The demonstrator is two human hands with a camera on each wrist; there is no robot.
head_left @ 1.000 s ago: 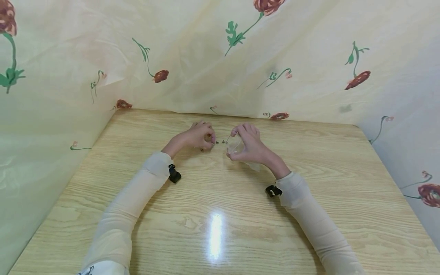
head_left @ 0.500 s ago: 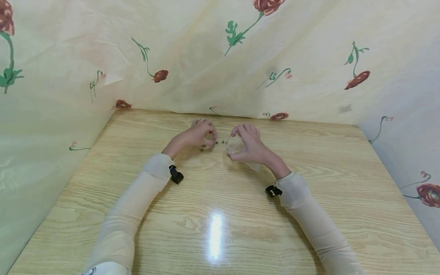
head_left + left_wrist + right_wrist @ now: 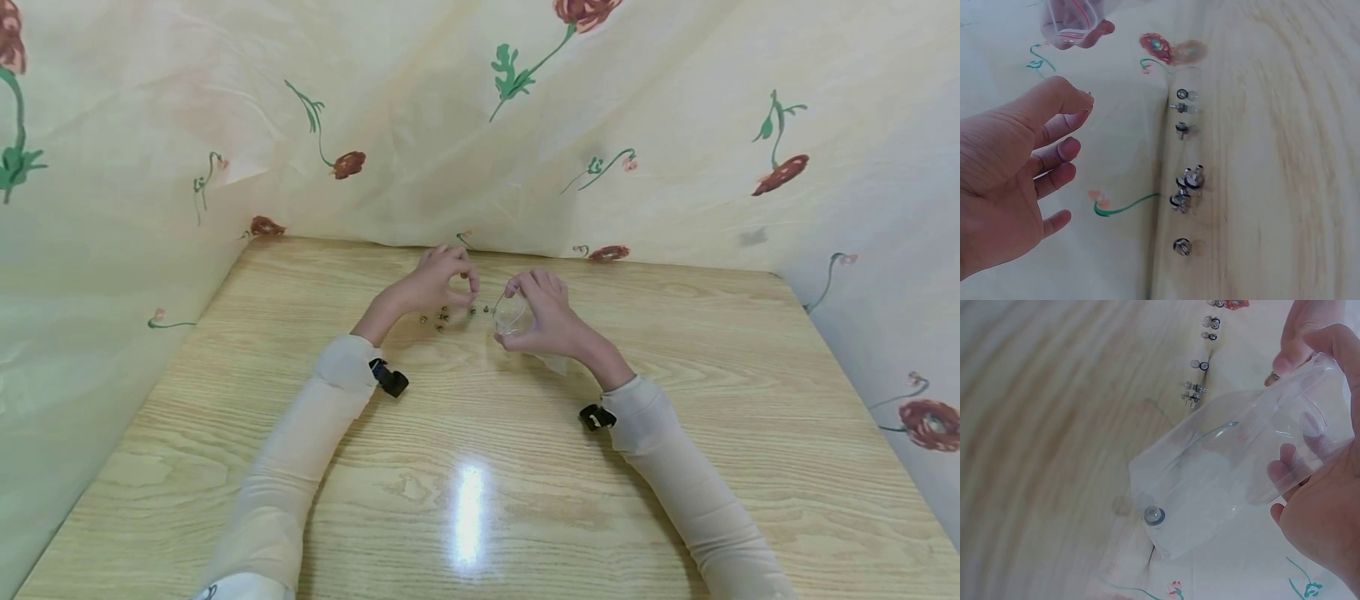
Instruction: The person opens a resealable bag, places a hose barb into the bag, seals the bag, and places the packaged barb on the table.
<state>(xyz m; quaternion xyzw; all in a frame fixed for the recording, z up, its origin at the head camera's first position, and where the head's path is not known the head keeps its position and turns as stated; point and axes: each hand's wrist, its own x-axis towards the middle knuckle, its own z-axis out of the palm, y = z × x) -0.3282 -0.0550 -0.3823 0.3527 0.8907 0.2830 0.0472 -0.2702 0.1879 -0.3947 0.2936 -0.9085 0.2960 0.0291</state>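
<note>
Pinching a small part (image 3: 1275, 376), the left hand (image 3: 431, 285) has shifted nearer the bag (image 3: 1216, 478) the right hand (image 3: 549, 317) grips.

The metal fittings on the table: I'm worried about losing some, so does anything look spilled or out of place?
Nothing stands out. The metal fittings lie loose on the table, some bunched together and others apart, near the clear bag that the right hand holds open. No damage shows, though they are small.
</note>
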